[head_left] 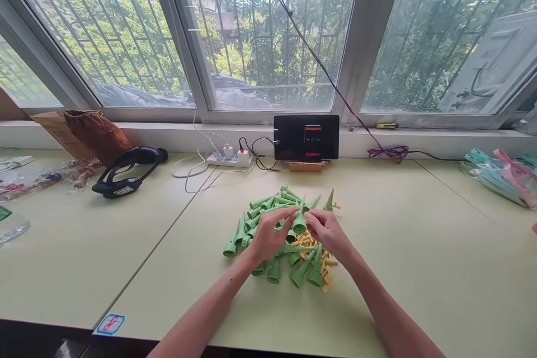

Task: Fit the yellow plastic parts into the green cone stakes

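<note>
Between the thumb and fingers of my left hand [272, 229] is a green plastic spike [299, 224], its wide hollow end facing me and its tip pointing away. My right hand [329, 230] is pinched close to the spike's right side; whatever its fingertips hold is too small or hidden to make out. Around and under my hands lies a heap of similar green spikes [273, 273], mostly on the left. Small yellow plastic pieces [326, 264] are piled under and beside my right hand. Another spike [329, 201] stands apart at the far right of the heap, near a yellow piece.
Behind the heap, a tablet [306, 140] showing a timer leans on a small brown stand. A power strip [230, 159] with cables lies left of it. Black headgear [126, 176] and a brown pouch [94, 131] are farther left. Bagged teal and pink items [499, 176] lie far right.
</note>
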### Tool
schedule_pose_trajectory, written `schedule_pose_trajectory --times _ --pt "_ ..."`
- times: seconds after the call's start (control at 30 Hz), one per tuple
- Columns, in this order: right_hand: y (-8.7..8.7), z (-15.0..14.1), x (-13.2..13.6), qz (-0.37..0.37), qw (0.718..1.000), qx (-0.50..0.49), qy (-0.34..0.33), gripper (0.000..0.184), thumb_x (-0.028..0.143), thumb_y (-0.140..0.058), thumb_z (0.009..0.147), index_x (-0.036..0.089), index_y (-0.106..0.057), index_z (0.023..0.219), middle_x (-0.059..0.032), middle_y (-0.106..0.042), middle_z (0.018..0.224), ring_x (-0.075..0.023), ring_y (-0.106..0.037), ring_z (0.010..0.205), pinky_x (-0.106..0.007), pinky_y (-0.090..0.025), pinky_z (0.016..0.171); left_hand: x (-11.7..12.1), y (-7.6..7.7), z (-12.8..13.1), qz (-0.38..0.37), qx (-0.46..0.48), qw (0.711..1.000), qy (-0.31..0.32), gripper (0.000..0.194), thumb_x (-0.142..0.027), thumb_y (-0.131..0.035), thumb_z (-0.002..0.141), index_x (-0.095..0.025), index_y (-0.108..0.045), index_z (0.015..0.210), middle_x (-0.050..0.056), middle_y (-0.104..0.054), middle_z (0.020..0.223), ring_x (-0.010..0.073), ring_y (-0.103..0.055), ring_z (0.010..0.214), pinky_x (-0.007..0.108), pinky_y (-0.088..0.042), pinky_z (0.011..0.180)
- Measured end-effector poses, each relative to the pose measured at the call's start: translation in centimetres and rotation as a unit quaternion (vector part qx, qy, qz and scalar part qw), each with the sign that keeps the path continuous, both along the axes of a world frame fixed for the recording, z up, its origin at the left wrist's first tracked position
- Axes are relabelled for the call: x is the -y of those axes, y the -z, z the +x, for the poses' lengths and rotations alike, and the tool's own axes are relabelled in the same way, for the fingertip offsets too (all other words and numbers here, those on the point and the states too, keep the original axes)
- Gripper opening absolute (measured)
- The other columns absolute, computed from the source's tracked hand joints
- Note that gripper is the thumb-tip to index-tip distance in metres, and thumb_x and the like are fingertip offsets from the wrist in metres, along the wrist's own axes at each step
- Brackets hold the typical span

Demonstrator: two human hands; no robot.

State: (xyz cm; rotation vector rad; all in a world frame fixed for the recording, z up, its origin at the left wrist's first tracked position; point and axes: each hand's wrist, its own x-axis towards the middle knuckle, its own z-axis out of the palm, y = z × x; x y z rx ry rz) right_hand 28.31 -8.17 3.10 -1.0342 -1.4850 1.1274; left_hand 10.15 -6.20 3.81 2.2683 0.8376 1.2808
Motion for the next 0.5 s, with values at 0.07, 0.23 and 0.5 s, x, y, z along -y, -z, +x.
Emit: schedule_pose_trajectory --times 0.07,0.23,0.5 --pt "0.01 0.03 0.03 0.006 1.000 0.007 0.001 0.043 0.046 -0.048 0.092 0.020 -0.039 0.059 0.0054 -0.033 0.052 -0.0088 -0.028 0.046 -0.024 -0.024 0.044 -0.04 0.04 -0.02 -0.004 0.004 1.000 0.000 0.028 -0.020 -0.053 0.094 -0.021 -0.066 0.119 0.007 -0.074 0.108 0.0203 -0.069 0.099 0.033 -0.056 0.086" --pt "-0.03 0.08 0.07 0.010 1.000 0.020 0.004 0.043 0.047 -0.048 0.092 0.020 -0.039 0.058 0.0050 -0.035 0.050 -0.0093 -0.030 0.046 -0.024 -0.025 0.044 -0.12 0.15 0.01 -0.003 0.012 1.000 0.003 0.027 -0.023 -0.054 0.094 -0.021 -0.066 0.118 0.008 -0.073 0.107 0.0209 -0.069 0.098 0.035 -0.056 0.085" --pt "0.29 -0.02 -0.10 -0.003 1.000 0.014 0.000 0.043 0.045 -0.049 0.091 0.020 -0.038 0.058 0.0053 -0.035 0.051 -0.0084 -0.030 0.046 -0.023 -0.024 0.043 0.12 -0.31 0.14 -0.013 0.019 1.000 0.001 0.028 -0.025 -0.058 0.093 -0.022 -0.064 0.120 0.004 -0.073 0.094 0.0155 -0.068 0.080 0.030 -0.056 0.078"
